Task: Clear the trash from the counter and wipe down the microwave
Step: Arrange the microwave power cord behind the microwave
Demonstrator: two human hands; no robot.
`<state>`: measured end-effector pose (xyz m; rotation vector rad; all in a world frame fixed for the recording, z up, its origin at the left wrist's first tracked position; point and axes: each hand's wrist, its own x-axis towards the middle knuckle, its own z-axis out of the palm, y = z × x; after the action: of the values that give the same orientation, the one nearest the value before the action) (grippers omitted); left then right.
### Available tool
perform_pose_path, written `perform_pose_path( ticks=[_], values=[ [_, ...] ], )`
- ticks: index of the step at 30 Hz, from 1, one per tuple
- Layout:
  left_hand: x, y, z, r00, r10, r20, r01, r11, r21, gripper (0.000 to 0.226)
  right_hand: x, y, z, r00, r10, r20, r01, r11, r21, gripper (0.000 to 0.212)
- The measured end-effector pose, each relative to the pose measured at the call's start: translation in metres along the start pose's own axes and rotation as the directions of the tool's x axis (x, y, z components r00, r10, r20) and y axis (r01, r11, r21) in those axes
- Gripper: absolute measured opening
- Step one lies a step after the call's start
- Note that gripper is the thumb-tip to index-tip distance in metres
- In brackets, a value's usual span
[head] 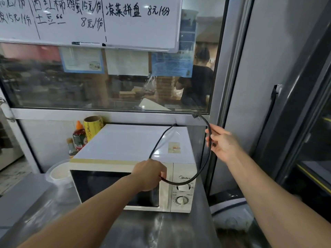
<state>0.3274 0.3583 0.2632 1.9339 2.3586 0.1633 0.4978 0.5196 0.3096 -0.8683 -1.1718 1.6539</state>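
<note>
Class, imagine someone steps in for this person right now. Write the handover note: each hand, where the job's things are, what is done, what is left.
Left hand: grip closed on the black power cord in front of the microwave door.
Right hand: holds the same cord nearer its plug, which is raised in the air, unplugged.
The microwave sits on the steel counter, door shut. A bowl, bottles and a yellow roll stand to its left.
Done: cord gathered off the unit, it seems.
Left: no cloth in view; wiping not started as far as can be seen. Trash status cannot be judged.
</note>
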Motion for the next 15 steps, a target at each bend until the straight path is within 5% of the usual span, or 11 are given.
perform_pose_path(
  ticks=[15],
  values=[
    [-0.003, -0.022, 0.01, 0.998, 0.066, 0.001, -0.066, 0.991, -0.119, 0.019, 0.029, 0.049, 0.053, 0.995, 0.0, -0.103, -0.023, 0.975, -0.22, 0.04]
  ],
)
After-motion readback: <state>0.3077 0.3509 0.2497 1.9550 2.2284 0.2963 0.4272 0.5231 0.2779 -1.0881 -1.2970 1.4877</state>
